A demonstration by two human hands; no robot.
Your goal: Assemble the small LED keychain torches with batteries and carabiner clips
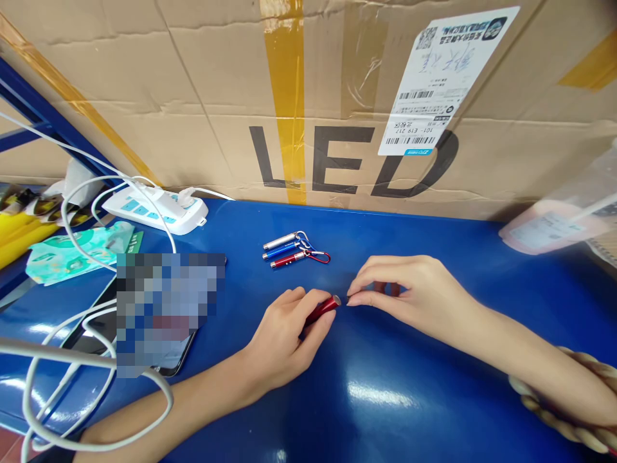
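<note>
My left hand (289, 334) is closed round a small red flashlight (324, 310), a metal tube whose round end points right, between thumb and fingers. Just to the right, my right hand (405, 286) pinches a tiny dark piece (346, 299) between thumb and fingertips. The piece is close to the tube's end, with a narrow gap between them; its kind is too small to tell. Beyond both hands lie three keychain flashlights side by side: a silver one (281, 242), a blue one (281, 251) and a red one (287, 260), with carabiner clips at their right ends.
A tablet or large phone (186, 360), partly blurred out, lies left on the blue table (385, 411). White cables (96, 444) loop over that side, near a power strip (187, 215) and a green packet (80, 254). A cardboard box (202, 83) stands behind; a pink-based container (540, 228) is at right.
</note>
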